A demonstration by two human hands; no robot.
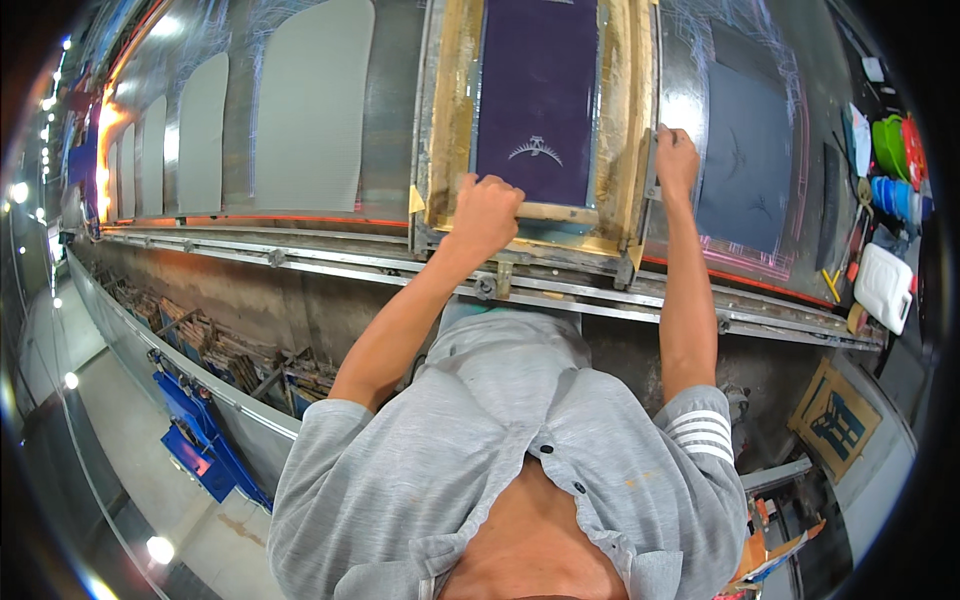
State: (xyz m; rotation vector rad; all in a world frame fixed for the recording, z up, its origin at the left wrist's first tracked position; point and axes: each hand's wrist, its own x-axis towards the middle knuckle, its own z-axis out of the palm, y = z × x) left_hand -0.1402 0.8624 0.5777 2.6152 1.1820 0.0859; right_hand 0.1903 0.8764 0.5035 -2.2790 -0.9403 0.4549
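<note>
In front of me a screen-printing frame lies across the long table, its border covered in tan tape. Its dark purple mesh carries a pale arched motif near my end. My left hand is closed at the frame's near bar, over its left part; the curled fingers hide what lies under them. Along the right side, my right hand grips the frame's outer edge with bent fingers. Right of the frame lies a dark blue-grey fabric panel with a faint dark mark on it.
Several light grey fabric panels lie in a row to the left. A metal rail runs along the table's near edge. At the far right sit a white jug and coloured containers. Blue metal parts stand lower left.
</note>
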